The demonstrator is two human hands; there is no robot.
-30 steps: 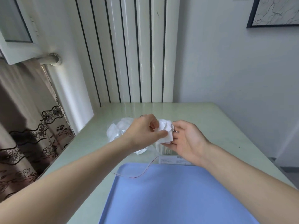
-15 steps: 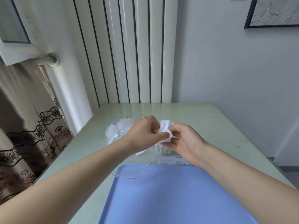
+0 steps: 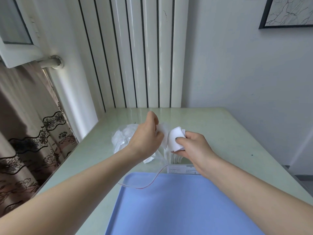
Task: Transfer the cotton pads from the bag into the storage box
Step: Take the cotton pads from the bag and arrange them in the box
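The pale green table (image 3: 220, 133) carries a blue tray (image 3: 183, 206) at its near edge, and a thin red-edged strip (image 3: 149, 184) lies over the tray's far left corner. Behind the tray, near the middle of the table, lies the clear plastic bag (image 3: 123, 141), crumpled, with white pads inside. Compared with a moment ago the two hands, which were closed together on one bundle, are now apart. The right hand (image 3: 194, 148) grips a thick stack of white cotton pads (image 3: 176, 139), thumb on the front. The left hand (image 3: 145, 134) has its fingers curled around a thinner, flat bunch of pads (image 3: 161, 131). The storage box (image 3: 179, 167), clear, stands under the right hand.
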